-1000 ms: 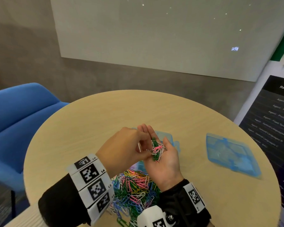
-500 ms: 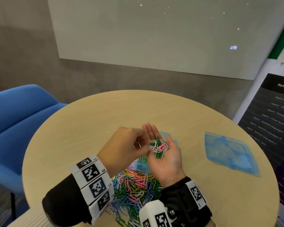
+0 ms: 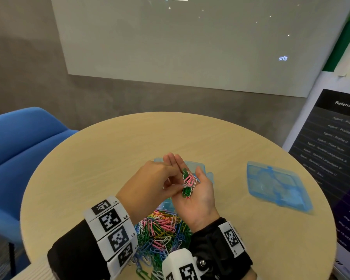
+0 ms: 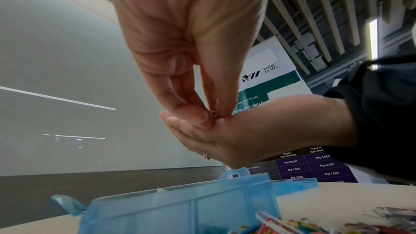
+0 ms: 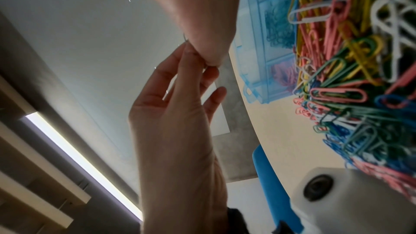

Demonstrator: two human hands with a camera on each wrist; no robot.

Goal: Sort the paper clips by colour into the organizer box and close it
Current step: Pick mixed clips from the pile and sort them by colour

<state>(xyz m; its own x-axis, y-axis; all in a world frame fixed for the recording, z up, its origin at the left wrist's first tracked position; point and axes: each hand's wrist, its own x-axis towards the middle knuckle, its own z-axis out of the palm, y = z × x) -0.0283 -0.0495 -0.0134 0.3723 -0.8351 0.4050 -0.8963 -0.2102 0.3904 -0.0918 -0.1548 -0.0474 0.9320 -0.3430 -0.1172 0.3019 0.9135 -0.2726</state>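
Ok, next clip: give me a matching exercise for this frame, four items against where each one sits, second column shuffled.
Items:
1. lid
2. loose clip pile
3. small clip bunch
4. organizer box

Places:
A. in the right hand palm, picked at by the left hand
B. on the table, under the hands
C. alone, far right of the table
D. nearest the person, between the wrists

Pairs: 1-C, 2-D, 3-A, 4-B

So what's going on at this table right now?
A person is sorting paper clips. The right hand lies palm up, cupping a small bunch of clips, mostly green and pink, while the left hand pinches one out of it. A big mixed pile waits on the table beside the open organizer box; its lid lies off to the right.
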